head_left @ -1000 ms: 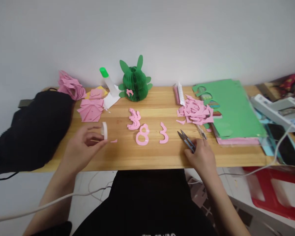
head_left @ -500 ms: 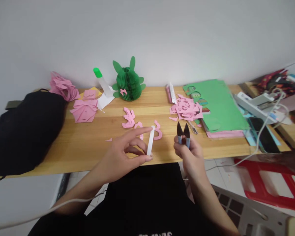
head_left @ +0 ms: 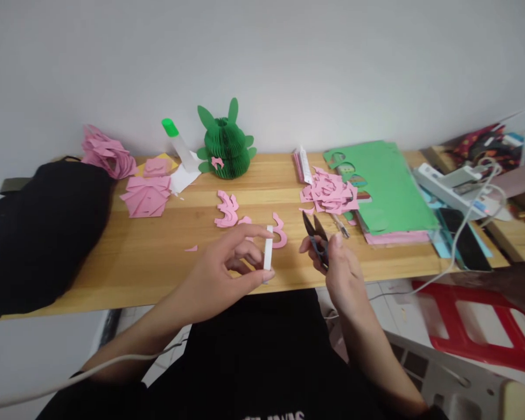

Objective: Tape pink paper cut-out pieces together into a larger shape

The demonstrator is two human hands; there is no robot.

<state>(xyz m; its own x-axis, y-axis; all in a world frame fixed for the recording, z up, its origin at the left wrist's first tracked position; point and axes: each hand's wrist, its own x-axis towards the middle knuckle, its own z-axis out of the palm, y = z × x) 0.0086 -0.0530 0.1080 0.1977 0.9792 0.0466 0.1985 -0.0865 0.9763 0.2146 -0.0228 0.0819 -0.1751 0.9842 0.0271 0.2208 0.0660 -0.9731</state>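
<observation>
My left hand pinches a small white roll of tape edge-on between thumb and fingers, above the front edge of the wooden table. My right hand grips black thread snips with their blades pointing up and slightly left, close to the tape. Behind the hands lie pink paper cut-outs shaped like numbers, one partly hidden by the tape.
A green honeycomb paper figure and a green-capped glue bottle stand at the back. Pink scraps lie beside a green paper stack. Folded pink paper and a black bag are left. Cables and a power strip are right.
My left hand carried the tape roll from the left of the table to the middle. My right hand lifted the snips off the table and brought them toward the tape.
</observation>
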